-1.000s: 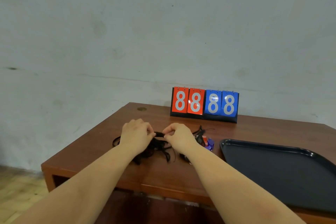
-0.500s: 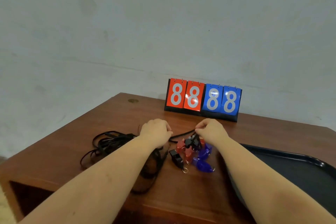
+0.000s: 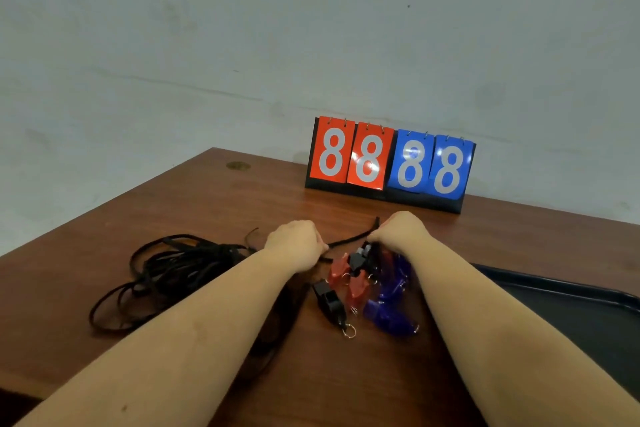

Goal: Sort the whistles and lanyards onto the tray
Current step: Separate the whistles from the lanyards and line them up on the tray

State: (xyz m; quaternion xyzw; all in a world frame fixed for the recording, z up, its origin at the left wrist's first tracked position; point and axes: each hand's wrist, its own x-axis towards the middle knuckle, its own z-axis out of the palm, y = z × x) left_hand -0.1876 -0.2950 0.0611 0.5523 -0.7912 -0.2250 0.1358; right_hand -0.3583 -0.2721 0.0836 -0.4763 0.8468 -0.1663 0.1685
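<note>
Whistles (image 3: 367, 284) and lanyards (image 3: 173, 267) all left of tray (image 3: 568, 308)
Both hands' fingers pinch one cord (image 3: 349, 240); sorting barely begun.

Scoreboard on a wooden table

A flip scoreboard (image 3: 390, 163) stood at the far edge of the brown table (image 3: 221, 204), showing 88 in red and 88 in blue (against a pale wall (image 3: 311, 28)).

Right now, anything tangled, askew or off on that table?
Yes: the black lanyards lie in a knotted heap left of the left hand, not sorted. Both hands pinch one black cord stretched between them. The whistles sit piled on the table, none on the tray.
</note>
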